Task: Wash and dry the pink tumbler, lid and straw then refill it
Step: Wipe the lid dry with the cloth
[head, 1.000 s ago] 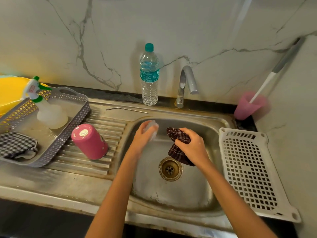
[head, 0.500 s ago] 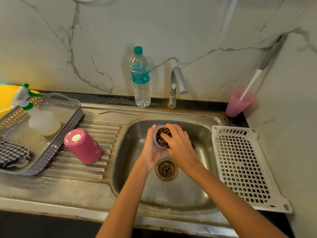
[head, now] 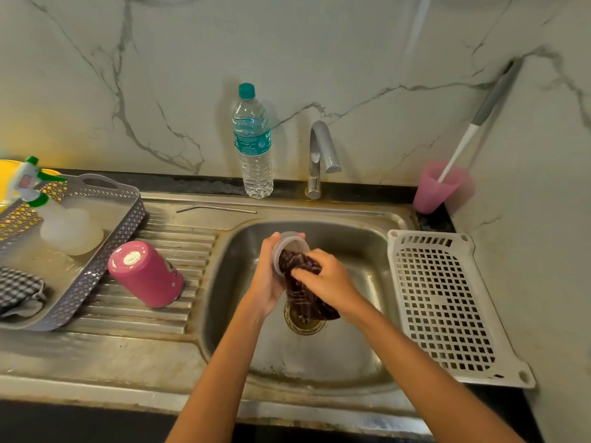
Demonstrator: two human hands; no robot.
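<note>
Steel sink [head: 319, 356], frame centre: left hand [head: 267, 276] grips clear lid [head: 289, 243], right hand [head: 329, 279] clutches dark checked cloth [head: 300, 302] pressed into it; pink tumbler [head: 145, 273] sits on drainboard [head: 144, 318], left.

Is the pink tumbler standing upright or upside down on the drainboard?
Upside down: the pink tumbler shows its closed base with a pale sticker on top; its other end rests on the drainboard.

Dim warm light, edges bowed, hands slightly blurred
</note>
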